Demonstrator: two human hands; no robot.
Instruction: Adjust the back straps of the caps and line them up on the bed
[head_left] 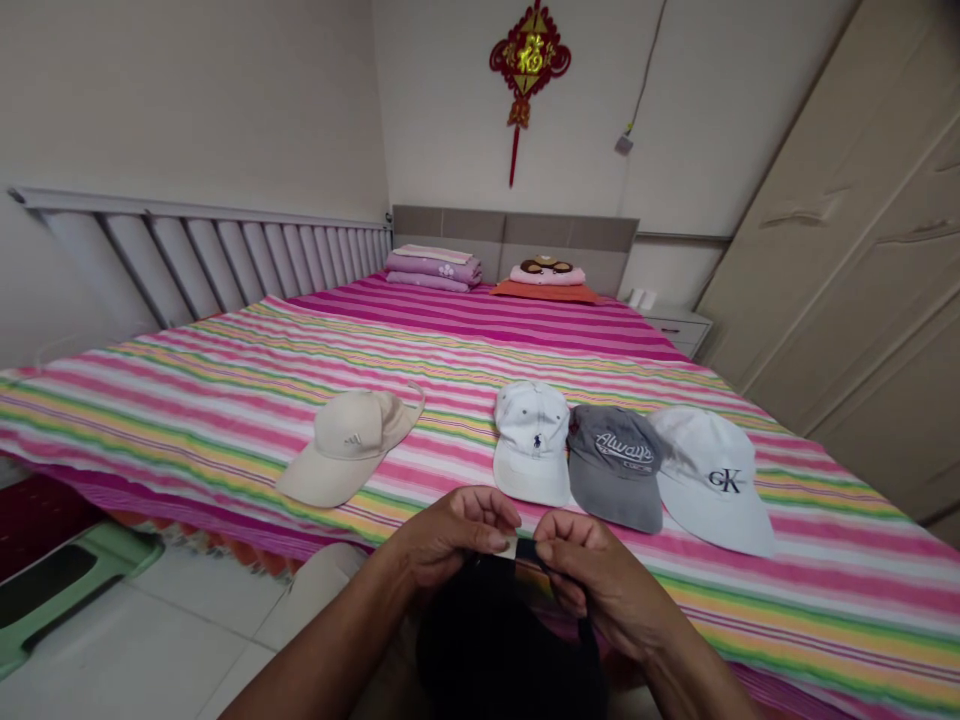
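Note:
A black cap (510, 640) is between my two hands at the bed's near edge, its back strap toward the bed. My left hand (461, 535) pinches one end of the strap, beside a small pale patch. The other side of the strap (531, 551) is pinched by my right hand (589, 570). Just beyond, a white cap (531, 440), a grey cap (616, 470) with "Always" lettering and a white cap (712, 475) marked "CK" lie side by side. Farther left rests a beige cap (349, 445), its strap end sticking out.
The caps lie on a striped bedsheet (225, 400). Folded bedding (431, 270) and a pillow stack (546, 280) are by the headboard (517, 235). A green stool (82, 580) stands on the tiled floor at left. A pale rounded item (322, 580) shows below the bed edge.

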